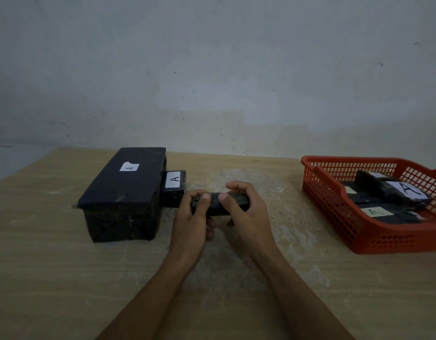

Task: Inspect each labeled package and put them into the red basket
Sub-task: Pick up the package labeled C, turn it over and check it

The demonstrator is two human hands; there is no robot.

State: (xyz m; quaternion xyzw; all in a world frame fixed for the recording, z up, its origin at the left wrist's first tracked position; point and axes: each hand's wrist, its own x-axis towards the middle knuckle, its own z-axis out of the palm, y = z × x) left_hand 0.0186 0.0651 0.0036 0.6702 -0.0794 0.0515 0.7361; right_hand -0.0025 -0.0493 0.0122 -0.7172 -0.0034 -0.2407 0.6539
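Both hands at frame centre grip a slim black package point(218, 203): left hand point(191, 217), right hand point(246, 208), thumbs on top; red basket point(364, 231) at right edge holds labelled packages; big black box point(123, 192) left of centre.

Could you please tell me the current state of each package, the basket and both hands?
held package: lifted off the table, gripped by both hands, label not visible.
left hand: gripping its left end.
right hand: gripping its right end.
large package: on the table, label A up.
small package: on the table against the large one, label A up.
red basket: holds several labelled packages.
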